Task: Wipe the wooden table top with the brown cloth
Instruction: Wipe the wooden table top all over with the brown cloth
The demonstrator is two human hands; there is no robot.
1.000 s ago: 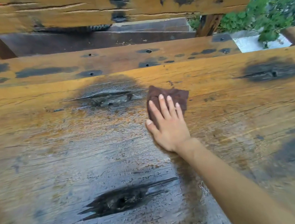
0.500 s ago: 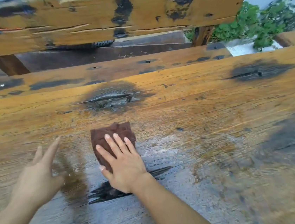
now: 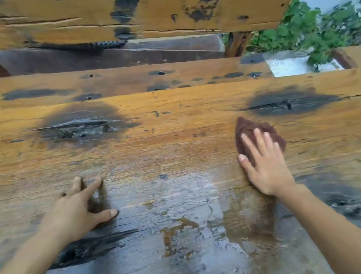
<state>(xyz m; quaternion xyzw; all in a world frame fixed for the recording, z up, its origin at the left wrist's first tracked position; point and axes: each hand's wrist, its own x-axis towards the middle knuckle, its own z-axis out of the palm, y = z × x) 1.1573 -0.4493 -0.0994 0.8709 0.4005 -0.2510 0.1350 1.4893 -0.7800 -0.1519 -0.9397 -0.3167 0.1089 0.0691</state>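
I see my right hand (image 3: pixel 266 165) lying flat on the cloth (image 3: pixel 250 128), fingers spread and pressing it onto the table (image 3: pixel 175 142), not gripping it. The cloth sits right of centre on the top, just near of a dark knot (image 3: pixel 288 102); only its far part and edges show, the rest is hidden under my palm and fingers. My left hand (image 3: pixel 75 209) is empty, fingers splayed, fingertips on the wood at the left; I cannot tell whether the palm touches. Its near side hides part of a long black crack (image 3: pixel 93 246). The near middle of the table shines wet, with brownish streaks, and the right near corner is blurred so I make out only a dark patch. Both forearms run off the near edge of the view. On the far side a bench (image 3: pixel 124 82) stands with its backrest cut off at the top, and a plant (image 3: pixel 311 27) at the far right is smeared and partly out of view.
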